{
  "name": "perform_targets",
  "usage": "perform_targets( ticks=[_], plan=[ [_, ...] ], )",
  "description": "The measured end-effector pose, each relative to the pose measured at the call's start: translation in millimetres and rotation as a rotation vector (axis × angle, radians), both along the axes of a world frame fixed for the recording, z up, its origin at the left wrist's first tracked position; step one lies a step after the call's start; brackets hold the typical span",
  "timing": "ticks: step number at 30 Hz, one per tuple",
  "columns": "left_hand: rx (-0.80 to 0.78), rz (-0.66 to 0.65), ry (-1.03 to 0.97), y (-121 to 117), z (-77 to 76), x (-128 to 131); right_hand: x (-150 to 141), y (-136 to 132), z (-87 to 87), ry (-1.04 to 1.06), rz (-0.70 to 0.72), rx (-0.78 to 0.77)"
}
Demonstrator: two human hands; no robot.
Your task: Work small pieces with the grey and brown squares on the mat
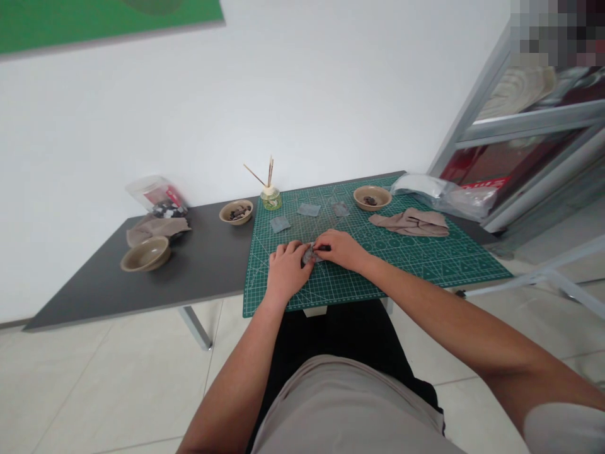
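In the head view, a small translucent plastic bag (308,255) lies on the green cutting mat (293,296) close to its front edge. My left hand (288,268) has its thumb and index finger closed at the bag's left side, the other fingers resting on the mat. Fingertips of my right hand (341,249) are pinched together at the bag's right side; something small and dark shows there, too small to name. Beyond my hands lie similar flat bags, one at the left (280,224), a middle bag (309,209) and a right bag (340,209).
A bowl of dark and light small pieces (237,212) stands left of the mat, another bowl (372,198) on it. Nearby are a reed diffuser (271,198), a brown cloth (411,222), a left bowl (145,255), a second cloth (154,230), a clear container (154,192) and plastic wrapping (444,195).
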State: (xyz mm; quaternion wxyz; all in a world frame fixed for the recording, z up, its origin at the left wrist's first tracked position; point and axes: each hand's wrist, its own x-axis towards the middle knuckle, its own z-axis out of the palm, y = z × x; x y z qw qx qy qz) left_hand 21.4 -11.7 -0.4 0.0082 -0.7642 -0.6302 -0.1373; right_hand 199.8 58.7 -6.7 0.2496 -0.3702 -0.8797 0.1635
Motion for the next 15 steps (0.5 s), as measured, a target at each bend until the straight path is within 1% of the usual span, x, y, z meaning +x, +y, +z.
perform_targets(
  ticks=[4,8,11,15],
  plan=[
    [0.009,-0.002,0.000,-0.8,-0.4,0.6,6.2,-2.7,-0.3,0.010,0.036,-0.016],
    [0.008,0.001,0.001,-1.8,-0.4,1.2,12.9,5.3,1.0,0.037,-0.009,-0.066],
    [0.011,0.003,-0.005,-1.9,-0.4,1.0,4.6,8.1,2.6,0.021,-0.003,-0.065],
    [0.003,0.000,-0.011,-1.9,0.2,0.5,-4.7,1.2,4.4,0.006,0.056,-0.051]
  ],
)
